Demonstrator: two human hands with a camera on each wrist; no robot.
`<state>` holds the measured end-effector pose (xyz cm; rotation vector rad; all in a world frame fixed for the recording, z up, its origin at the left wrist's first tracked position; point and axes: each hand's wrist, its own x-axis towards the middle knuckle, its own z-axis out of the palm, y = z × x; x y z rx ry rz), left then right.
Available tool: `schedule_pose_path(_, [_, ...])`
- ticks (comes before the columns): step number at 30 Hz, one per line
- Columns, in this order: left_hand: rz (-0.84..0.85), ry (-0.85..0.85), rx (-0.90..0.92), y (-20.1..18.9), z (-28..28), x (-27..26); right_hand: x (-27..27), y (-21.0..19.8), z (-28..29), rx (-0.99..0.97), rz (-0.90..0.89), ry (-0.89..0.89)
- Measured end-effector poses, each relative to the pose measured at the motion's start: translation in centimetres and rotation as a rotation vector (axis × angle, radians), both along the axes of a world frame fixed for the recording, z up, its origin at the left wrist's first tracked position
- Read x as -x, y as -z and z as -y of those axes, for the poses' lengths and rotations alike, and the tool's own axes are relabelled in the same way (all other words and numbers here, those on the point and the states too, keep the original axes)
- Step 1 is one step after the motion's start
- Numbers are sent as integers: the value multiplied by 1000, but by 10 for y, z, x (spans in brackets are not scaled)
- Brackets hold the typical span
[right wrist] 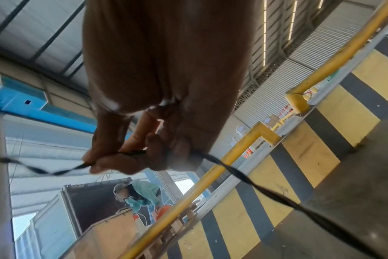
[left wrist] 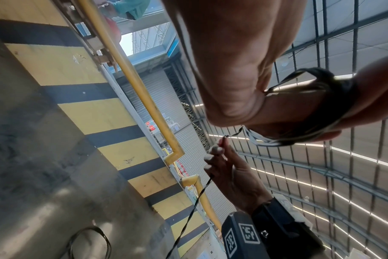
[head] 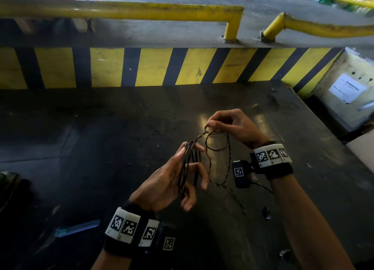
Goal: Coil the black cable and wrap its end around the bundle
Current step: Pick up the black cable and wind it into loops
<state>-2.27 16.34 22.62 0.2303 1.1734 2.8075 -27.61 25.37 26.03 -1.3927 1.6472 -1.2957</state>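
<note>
The black cable (head: 219,158) is a thin twisted wire held above a dark table (head: 101,138). My left hand (head: 193,166) has several loops of it wound round the palm and fingers, thumb on the strands; the bundle (left wrist: 335,108) shows in the left wrist view. My right hand (head: 210,125), up and to the right, pinches the cable between thumb and forefinger (right wrist: 109,157). Between the hands hangs a loose loop, and a tail (head: 236,199) trails down to the table. The cable's far end is not clearly visible.
A yellow and black striped barrier (head: 153,67) runs behind the table, with yellow rails (head: 141,11) above. A blue strip (head: 78,228) lies at front left, a small dark object (head: 266,212) at front right. A person (right wrist: 142,192) bends over a bin far behind.
</note>
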Motion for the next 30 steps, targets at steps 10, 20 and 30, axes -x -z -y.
schedule_pose_path(10, [-43,-161,99,-39,21,14,-44,32,26,-35,238,128])
schedule_pose_path(20, [-26,-773,411,-93,73,51,-95,65,35,138,408,95])
schedule_pose_path(30, [95,-894,1026,-81,109,61,-86,-40,-9,134,-477,71])
